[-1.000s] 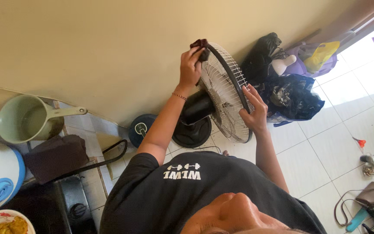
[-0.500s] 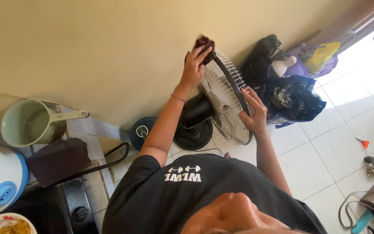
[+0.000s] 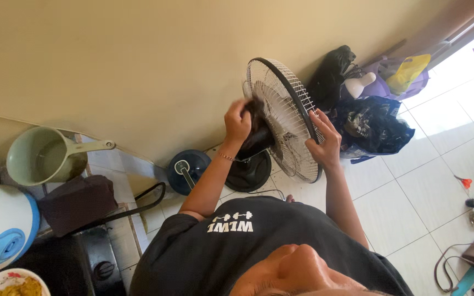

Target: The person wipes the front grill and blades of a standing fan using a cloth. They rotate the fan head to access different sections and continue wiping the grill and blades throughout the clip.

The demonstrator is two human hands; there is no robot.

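Note:
A standing fan (image 3: 287, 112) with a white wire grille and black rim stands on its round black base (image 3: 249, 173) by the beige wall. My left hand (image 3: 237, 121) is closed on a dark maroon cloth (image 3: 254, 108) and presses it against the back of the grille, next to the black motor housing. My right hand (image 3: 325, 143) grips the lower front rim of the fan and holds it steady. Most of the cloth is hidden by my fingers.
A pale green pot (image 3: 45, 158), a white and blue rice cooker (image 3: 1, 230), a dark folded cloth (image 3: 76, 200) and a plate of food (image 3: 9, 284) sit at the left. A blue round device (image 3: 185, 168) lies by the fan base. Bags (image 3: 371, 127) are heaped at the right wall.
My left hand has brought the cloth down from the top of the fan's rim to the back of the grille near the motor. My right hand stays on the rim.

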